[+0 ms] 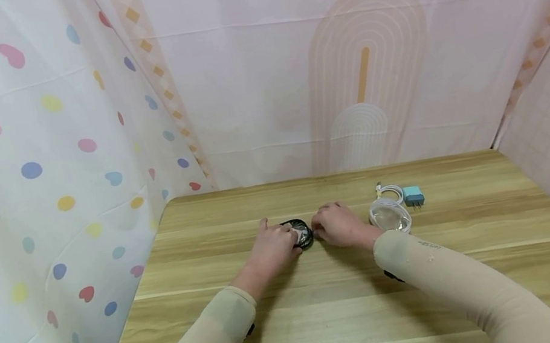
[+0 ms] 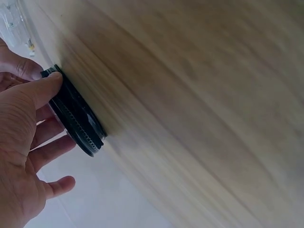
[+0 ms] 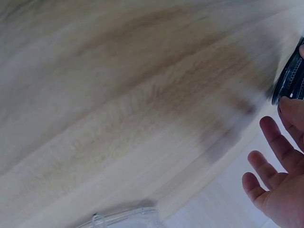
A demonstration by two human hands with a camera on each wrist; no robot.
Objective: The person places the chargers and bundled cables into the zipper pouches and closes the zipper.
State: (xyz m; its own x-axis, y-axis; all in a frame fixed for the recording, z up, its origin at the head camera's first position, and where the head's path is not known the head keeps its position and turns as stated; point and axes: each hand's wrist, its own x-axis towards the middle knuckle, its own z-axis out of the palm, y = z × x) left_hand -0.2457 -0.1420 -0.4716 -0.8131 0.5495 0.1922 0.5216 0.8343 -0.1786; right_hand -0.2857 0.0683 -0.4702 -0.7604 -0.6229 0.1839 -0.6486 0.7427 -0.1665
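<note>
A small round black zippered case (image 1: 303, 232) stands between the two hands at the middle of the table. My left hand (image 1: 274, 244) grips it, thumb on one face and fingers behind, as the left wrist view shows. Zipper teeth run along the rim of the case (image 2: 78, 118). At the opposite end, my right hand (image 1: 338, 224) has its thumb and index finger pinched at the case's edge, the other fingers spread loosely in the right wrist view. Whatever small part lies between those fingertips is hidden.
Right of the right hand lie a clear round plastic container (image 1: 390, 218), a coiled white cable (image 1: 395, 193) and a teal plug-in charger (image 1: 414, 196) with its prongs toward me. The wooden table (image 1: 292, 334) ends at patterned curtains (image 1: 250, 96) behind and to the left.
</note>
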